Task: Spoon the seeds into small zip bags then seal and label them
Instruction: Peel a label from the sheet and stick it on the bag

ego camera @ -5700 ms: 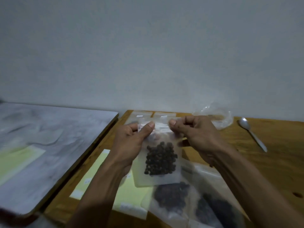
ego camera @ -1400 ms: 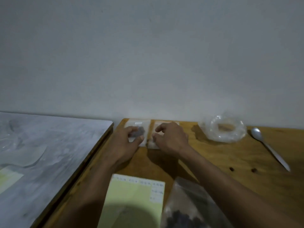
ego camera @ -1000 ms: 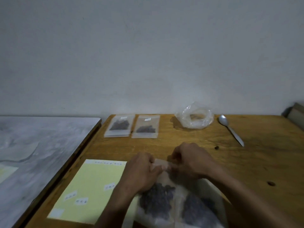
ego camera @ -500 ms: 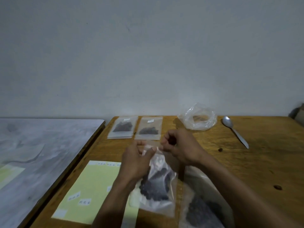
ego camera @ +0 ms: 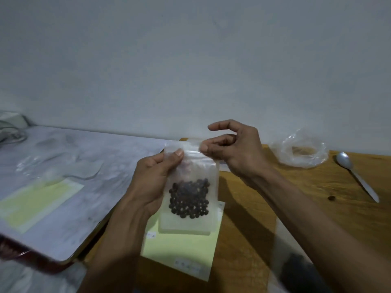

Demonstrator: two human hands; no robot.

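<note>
Zip bag [ego camera: 189, 187] hangs upright above the wooden table [ego camera: 296, 208], long axis vertical, zip strip at the top, dark seeds [ego camera: 189, 200] pooled in its lower half. The left hand [ego camera: 152, 182] grips the bag's left edge, thumb pressed on the front near the zip. The right hand [ego camera: 234, 149] pinches the top strip between its fingers [ego camera: 206, 147]. A yellow label sheet [ego camera: 182, 248] lies beneath. A spoon [ego camera: 355, 176] rests to the right, handle toward the viewer, beside a crumpled plastic bag [ego camera: 300, 153].
</note>
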